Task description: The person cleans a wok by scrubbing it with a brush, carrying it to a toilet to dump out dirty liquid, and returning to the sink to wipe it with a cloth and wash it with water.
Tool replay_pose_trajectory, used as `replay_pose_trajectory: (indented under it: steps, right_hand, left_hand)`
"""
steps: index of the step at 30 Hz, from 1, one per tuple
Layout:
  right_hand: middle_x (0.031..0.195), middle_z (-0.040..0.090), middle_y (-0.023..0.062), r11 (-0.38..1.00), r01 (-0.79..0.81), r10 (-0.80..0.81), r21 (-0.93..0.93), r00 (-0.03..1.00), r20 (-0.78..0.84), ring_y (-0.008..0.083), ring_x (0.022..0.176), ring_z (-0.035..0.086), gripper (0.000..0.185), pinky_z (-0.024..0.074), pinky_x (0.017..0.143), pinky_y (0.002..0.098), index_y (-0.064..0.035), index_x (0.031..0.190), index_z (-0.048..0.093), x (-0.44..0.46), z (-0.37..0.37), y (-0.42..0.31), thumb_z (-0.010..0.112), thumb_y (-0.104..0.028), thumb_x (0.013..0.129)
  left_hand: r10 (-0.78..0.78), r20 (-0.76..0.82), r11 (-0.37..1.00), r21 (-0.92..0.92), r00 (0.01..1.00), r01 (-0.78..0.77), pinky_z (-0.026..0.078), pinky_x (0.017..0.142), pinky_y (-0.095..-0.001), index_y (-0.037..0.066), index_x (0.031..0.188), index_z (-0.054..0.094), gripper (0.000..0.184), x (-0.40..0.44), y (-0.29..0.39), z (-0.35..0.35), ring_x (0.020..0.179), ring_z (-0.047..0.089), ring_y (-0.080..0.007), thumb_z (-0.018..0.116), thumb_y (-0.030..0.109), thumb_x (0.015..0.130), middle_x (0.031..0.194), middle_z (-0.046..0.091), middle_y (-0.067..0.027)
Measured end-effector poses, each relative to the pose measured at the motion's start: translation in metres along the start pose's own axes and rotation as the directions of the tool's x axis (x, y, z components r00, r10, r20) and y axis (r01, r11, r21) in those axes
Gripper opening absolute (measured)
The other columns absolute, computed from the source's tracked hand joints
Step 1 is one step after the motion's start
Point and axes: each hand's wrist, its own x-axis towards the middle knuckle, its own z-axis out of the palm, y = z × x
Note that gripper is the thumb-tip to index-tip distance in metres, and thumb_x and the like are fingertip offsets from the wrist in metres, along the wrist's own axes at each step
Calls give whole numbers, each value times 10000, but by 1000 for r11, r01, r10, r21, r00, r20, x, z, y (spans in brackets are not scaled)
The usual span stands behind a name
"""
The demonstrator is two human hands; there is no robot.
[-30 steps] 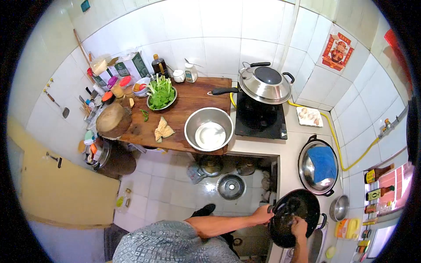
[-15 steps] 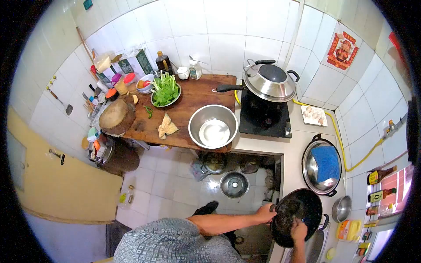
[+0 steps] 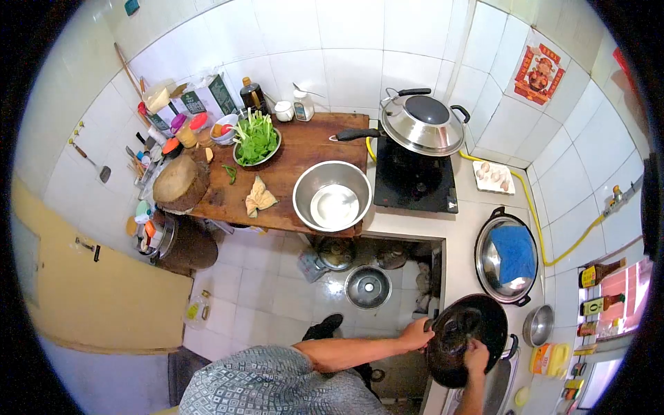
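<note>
The left hand is closed round the near handle of a black wok, its fingers hiding much of that grip; the right hand reaches inside the wok, its fingertips too hard to make out to tell whether they pinch anything, and its forearm runs off the bottom of the view. The sink beside that forearm shows only in part, the wok covering some of it. Left of the left fingers, past the edge of the counter, the tiled floor gives open room; right of the right fingers, a metal bowl and a yellow jug crowd near the rim. The wok's mouth faces up, its handle-to-handle axis running from the left fingers rightward to the loop handle, past the right fingers and slightly nearer the view's bottom.
</note>
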Motion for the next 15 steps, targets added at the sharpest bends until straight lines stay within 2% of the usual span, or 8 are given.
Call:
replay_pose_trajectory:
  steps: [1, 3, 5, 7, 9, 11, 13, 15]
  right_hand:
    - [926, 696, 223, 983, -79, 74, -168, 997, -36, 396, 873, 679, 243, 538, 749, 442, -25, 1028, 718, -2, -3, 24, 601, -182, 885]
    - [871, 691, 239, 965, -126, 141, -231, 989, 47, 388, 854, 685, 224, 538, 721, 455, -15, 927, 728, -32, -15, 62, 587, -180, 871]
    - [829, 687, 243, 939, -85, 201, -333, 921, 333, 355, 829, 699, 236, 540, 708, 440, -5, 881, 726, -63, -22, 62, 609, -210, 862]
    - [802, 672, 249, 989, -144, 147, -40, 886, 439, 322, 811, 708, 256, 531, 688, 414, -8, 884, 729, -91, -45, -20, 631, -243, 862]
    - [825, 681, 244, 995, -9, -23, 96, 944, 328, 328, 822, 707, 253, 532, 708, 407, -19, 927, 732, -88, -11, -32, 634, -244, 870]
    - [851, 697, 222, 1000, -13, 14, -6, 956, 293, 343, 843, 704, 220, 537, 735, 400, -34, 960, 732, -44, 40, -9, 605, -200, 891]
    - [892, 696, 221, 989, 112, -112, 92, 994, -10, 361, 858, 695, 206, 538, 761, 411, -14, 958, 724, -9, 34, -8, 597, -166, 900]
    - [956, 695, 225, 995, -96, 96, -2, 995, 9, 391, 899, 678, 242, 534, 779, 435, -13, 1005, 725, -1, -12, -18, 634, -206, 891]
  left_hand:
    - [-1, 3, 1000, -1, 1000, 1, 465, 447, -325, 54, 1010, 538, 214, -2, 1, 1, 515, 568, -133, 658, 183, 889, 675, 591, -42]
    - [-79, -31, 997, -14, 996, 78, 452, 432, -324, 62, 980, 528, 179, -2, 6, 2, 507, 549, -125, 645, 173, 901, 661, 570, -32]
    - [-81, -26, 996, -38, 996, 80, 451, 432, -324, 64, 983, 521, 179, -4, 13, 2, 508, 545, -124, 641, 172, 906, 663, 565, -33]
    - [-87, -8, 995, -46, 996, 86, 451, 433, -325, 67, 986, 513, 179, -1, 9, 4, 509, 542, -123, 637, 171, 911, 664, 561, -33]
    - [-113, 12, 986, -123, 994, 113, 459, 447, -327, 57, 1029, 511, 205, 7, -8, 8, 509, 538, -128, 635, 175, 916, 671, 562, -38]
    - [-91, 46, 995, -46, 995, 93, 487, 463, -334, 55, 1124, 501, 252, 6, -3, 3, 542, 549, -132, 614, 166, 928, 714, 571, -54]
    - [-66, 68, 997, 38, 995, 64, 515, 478, -341, 54, 1219, 492, 314, 4, 1, -3, 575, 561, -137, 592, 157, 940, 757, 580, -69]
    - [-11, 13, 999, -41, 1000, 12, 478, 482, -328, 33, 1067, 518, 246, -2, 2, -1, 516, 561, -141, 645, 175, 911, 680, 578, -43]
